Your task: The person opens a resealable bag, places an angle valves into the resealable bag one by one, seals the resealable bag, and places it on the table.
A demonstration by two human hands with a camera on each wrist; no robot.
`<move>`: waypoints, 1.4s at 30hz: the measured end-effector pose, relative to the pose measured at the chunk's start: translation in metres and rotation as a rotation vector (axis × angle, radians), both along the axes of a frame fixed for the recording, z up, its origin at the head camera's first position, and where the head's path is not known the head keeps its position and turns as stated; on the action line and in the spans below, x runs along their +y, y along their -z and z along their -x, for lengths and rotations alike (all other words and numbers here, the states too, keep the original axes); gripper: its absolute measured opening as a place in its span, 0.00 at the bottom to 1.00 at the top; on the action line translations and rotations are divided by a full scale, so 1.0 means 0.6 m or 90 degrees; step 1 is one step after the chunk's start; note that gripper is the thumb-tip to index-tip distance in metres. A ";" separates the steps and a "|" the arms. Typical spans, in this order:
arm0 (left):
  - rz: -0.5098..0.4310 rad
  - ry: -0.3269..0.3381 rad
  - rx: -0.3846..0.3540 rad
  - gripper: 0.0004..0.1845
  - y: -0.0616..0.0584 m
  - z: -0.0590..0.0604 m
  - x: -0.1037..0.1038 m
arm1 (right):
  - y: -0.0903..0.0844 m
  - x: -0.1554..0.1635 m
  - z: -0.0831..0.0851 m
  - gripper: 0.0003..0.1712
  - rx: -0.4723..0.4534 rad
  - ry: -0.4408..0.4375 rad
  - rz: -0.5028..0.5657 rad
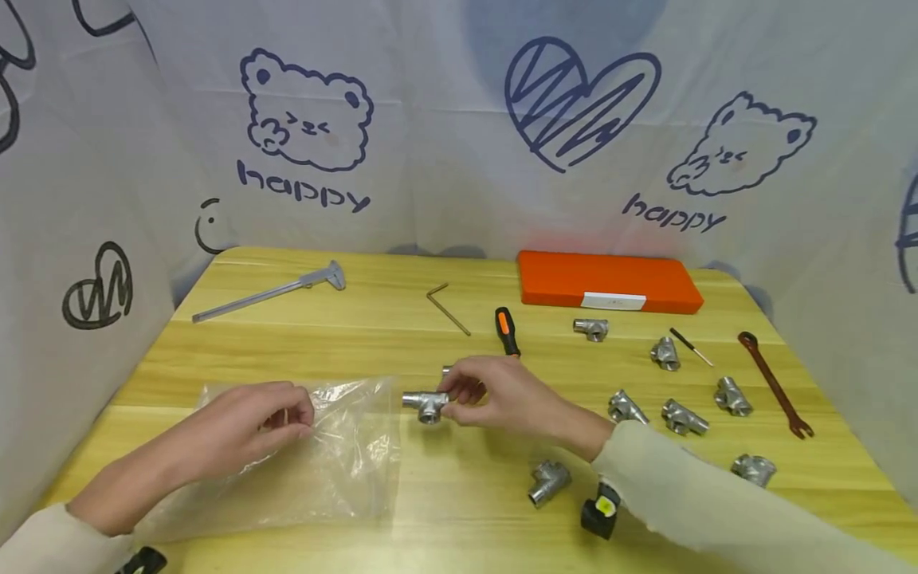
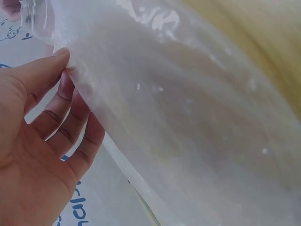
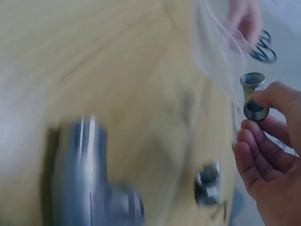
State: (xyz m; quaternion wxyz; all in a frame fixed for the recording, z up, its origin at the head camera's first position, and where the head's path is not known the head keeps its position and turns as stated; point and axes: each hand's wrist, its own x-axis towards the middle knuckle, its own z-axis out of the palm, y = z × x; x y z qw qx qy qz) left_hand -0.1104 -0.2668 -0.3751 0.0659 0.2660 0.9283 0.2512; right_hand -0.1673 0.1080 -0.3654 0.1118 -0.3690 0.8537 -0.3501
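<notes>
White printed cloth with bear and heart drawings walls in a light wooden surface point(image 1: 459, 510) on three sides.

At its middle, the right hand point(image 1: 502, 396) pinches a grey metal tee pipe fitting point(image 1: 426, 403) between thumb and fingertips, holding it just off the wood beside the right edge of a clear plastic bag point(image 1: 344, 462). The left hand point(image 1: 247, 425) has its fingers curled on the bag's upper film near the surface's front left, and the left wrist view shows thumb and fingers lifting that film.

The bag looks empty, so by my judgement bagging has barely begun: one fitting is at the bag's side, none inside. Seven more grey tee fittings point(image 1: 683, 418) lie scattered over the right half of the surface.

Further out lie a black-and-orange-handled screwdriver point(image 1: 506, 330), a hex key point(image 1: 446, 308), a flat orange case point(image 1: 608, 281) by the far edge, a grey caliper point(image 1: 272, 291) far left, and a brown spanner point(image 1: 776, 386) at the right edge.
</notes>
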 end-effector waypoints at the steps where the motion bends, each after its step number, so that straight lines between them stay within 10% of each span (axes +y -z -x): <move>1: -0.001 0.000 -0.001 0.08 -0.001 0.000 0.000 | 0.006 -0.012 -0.002 0.10 0.000 -0.007 -0.003; 14: -0.013 -0.003 -0.004 0.07 0.001 0.000 -0.005 | 0.048 -0.093 -0.017 0.09 0.007 -0.095 -0.085; 26: -0.018 -0.004 0.002 0.07 0.003 0.004 -0.004 | 0.044 -0.154 -0.032 0.15 -0.099 -0.026 -0.040; 30: -0.017 -0.005 -0.002 0.08 0.003 0.006 -0.003 | 0.028 -0.122 -0.015 0.17 -0.149 -0.020 -0.014; 42: -0.012 -0.017 -0.019 0.06 0.001 0.007 -0.004 | 0.017 0.049 0.076 0.19 -0.007 0.100 -0.115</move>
